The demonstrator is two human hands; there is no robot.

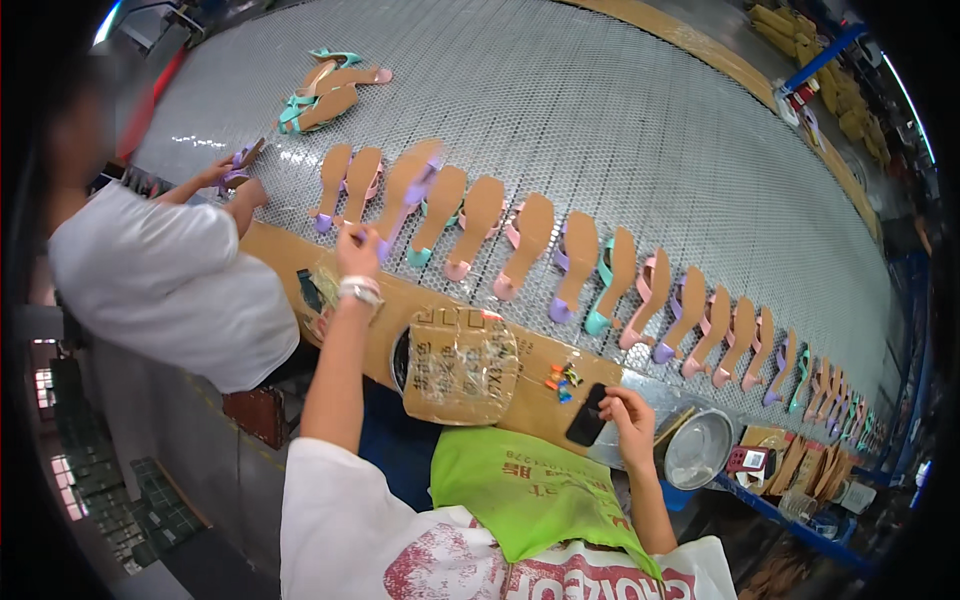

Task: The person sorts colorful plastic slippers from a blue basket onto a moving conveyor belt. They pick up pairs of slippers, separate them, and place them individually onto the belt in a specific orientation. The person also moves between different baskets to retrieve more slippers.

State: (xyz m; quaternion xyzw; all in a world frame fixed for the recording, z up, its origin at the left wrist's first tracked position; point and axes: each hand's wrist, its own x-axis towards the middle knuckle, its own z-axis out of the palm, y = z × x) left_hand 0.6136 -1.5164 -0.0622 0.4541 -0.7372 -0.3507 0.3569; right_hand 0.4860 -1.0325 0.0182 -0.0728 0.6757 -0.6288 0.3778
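Note:
My left hand [358, 252] grips a purple-strapped sandal [405, 190] at its heel. The sandal is slightly blurred, tan sole up, at the row on the metal mesh belt [640, 150]. Beside it stand sandals with purple and pink heels, and a sandal with a mint heel [440, 215]. My right hand [630, 418] is over the bench edge, fingers curled in a pinch; whatever lies between them cannot be made out. Its fingertips are right by a black phone-like slab [587, 415], and contact is unclear.
A taped cardboard piece [460, 365] covers a round container. Small coloured bits [563, 382] lie beside it. At right stands a round metal tin [698, 448]. A co-worker [170, 270] handles a purple sandal [240, 165] at left. Mint and pink sandals [325, 95] are piled farther back.

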